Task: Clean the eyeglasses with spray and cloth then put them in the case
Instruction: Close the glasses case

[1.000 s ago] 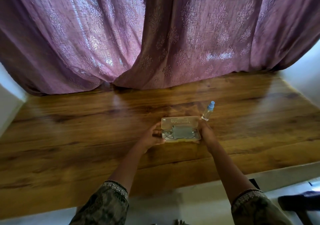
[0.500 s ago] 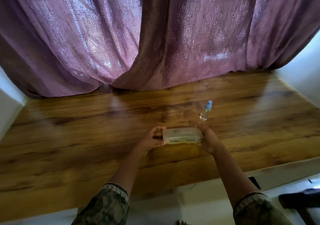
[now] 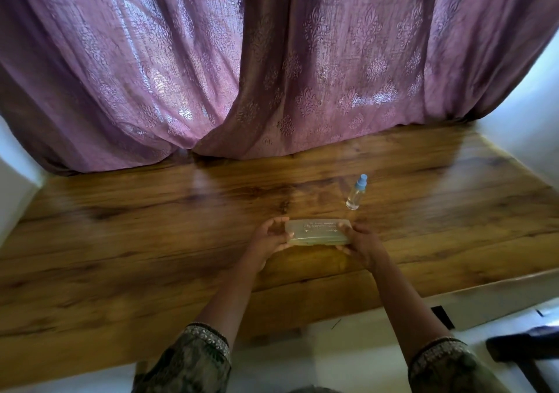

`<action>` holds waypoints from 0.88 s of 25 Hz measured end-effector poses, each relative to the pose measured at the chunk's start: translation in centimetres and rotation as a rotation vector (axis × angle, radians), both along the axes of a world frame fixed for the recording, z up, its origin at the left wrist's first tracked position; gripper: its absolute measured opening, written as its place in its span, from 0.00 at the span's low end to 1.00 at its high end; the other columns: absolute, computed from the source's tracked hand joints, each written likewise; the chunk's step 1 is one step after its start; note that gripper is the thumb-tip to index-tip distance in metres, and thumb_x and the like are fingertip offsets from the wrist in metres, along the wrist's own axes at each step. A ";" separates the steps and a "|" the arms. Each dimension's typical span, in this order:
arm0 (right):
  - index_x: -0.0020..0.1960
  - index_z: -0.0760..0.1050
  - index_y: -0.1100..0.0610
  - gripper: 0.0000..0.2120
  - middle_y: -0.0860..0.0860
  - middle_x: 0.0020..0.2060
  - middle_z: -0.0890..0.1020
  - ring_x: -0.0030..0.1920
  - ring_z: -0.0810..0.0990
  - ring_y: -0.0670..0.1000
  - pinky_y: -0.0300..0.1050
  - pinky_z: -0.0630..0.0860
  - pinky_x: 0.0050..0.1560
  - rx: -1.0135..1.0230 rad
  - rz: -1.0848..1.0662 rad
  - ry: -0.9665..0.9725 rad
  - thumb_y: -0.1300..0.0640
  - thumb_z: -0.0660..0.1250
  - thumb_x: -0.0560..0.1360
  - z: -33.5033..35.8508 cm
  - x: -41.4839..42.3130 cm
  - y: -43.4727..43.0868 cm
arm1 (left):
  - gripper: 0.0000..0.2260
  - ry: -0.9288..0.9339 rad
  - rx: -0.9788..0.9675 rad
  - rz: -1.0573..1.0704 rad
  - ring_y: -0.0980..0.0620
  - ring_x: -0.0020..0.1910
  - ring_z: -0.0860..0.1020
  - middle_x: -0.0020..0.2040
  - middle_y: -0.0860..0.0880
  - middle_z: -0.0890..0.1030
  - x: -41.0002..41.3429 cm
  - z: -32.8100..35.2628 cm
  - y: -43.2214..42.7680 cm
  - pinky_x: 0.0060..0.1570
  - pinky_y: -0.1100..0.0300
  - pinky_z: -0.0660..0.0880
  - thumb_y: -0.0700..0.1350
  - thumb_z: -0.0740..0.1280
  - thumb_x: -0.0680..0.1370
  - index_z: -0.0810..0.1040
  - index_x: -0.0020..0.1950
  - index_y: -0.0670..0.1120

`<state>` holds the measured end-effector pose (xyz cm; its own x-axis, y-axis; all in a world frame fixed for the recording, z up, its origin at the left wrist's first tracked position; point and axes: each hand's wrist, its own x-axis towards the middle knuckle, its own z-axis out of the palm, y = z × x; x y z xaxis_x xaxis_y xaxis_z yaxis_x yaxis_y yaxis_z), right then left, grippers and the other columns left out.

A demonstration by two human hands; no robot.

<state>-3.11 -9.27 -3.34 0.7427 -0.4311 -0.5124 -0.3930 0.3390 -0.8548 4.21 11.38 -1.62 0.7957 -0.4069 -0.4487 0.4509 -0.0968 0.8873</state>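
A translucent pale plastic eyeglass case [image 3: 319, 231] lies closed on the wooden table [image 3: 151, 241], lid down, with raised lettering on top. My left hand [image 3: 269, 238] grips its left end and my right hand [image 3: 361, 243] grips its right end. A small clear spray bottle [image 3: 356, 193] with a blue cap stands upright just behind the case's right end, apart from both hands. The eyeglasses and the cloth are hidden inside the shut case.
Purple patterned curtains [image 3: 272, 75] hang down onto the back of the table. White walls close in at the far left [image 3: 15, 187] and right. The table's front edge runs near my forearms, with a dark object [image 3: 523, 347] on the floor at lower right.
The case stood open one second ago, with glasses and cloth visible inside. Its lid has come down and it is now closed between both hands. The bottle has not moved.
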 end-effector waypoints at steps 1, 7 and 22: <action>0.59 0.73 0.65 0.18 0.59 0.54 0.77 0.49 0.80 0.55 0.41 0.81 0.39 0.002 0.002 0.009 0.56 0.69 0.73 0.0 0.0 -0.2 | 0.19 0.000 -0.005 0.015 0.46 0.54 0.77 0.61 0.41 0.74 0.0 0.1 -0.1 0.53 0.57 0.77 0.31 0.68 0.72 0.74 0.60 0.44; 0.62 0.71 0.67 0.23 0.62 0.60 0.75 0.56 0.79 0.59 0.42 0.83 0.39 -0.014 -0.047 0.009 0.59 0.71 0.71 0.5 0.1 -0.5 | 0.21 0.009 -0.014 0.032 0.44 0.57 0.78 0.64 0.38 0.74 -0.1 0.5 -0.2 0.54 0.55 0.77 0.31 0.68 0.72 0.73 0.63 0.43; 0.41 0.78 0.58 0.03 0.56 0.46 0.79 0.44 0.80 0.53 0.37 0.80 0.28 -0.096 -0.077 -0.058 0.61 0.71 0.70 0.2 0.0 -0.4 | 0.20 0.002 -0.019 0.046 0.46 0.53 0.78 0.63 0.39 0.75 0.0 -0.1 -0.2 0.45 0.59 0.81 0.31 0.69 0.70 0.76 0.60 0.45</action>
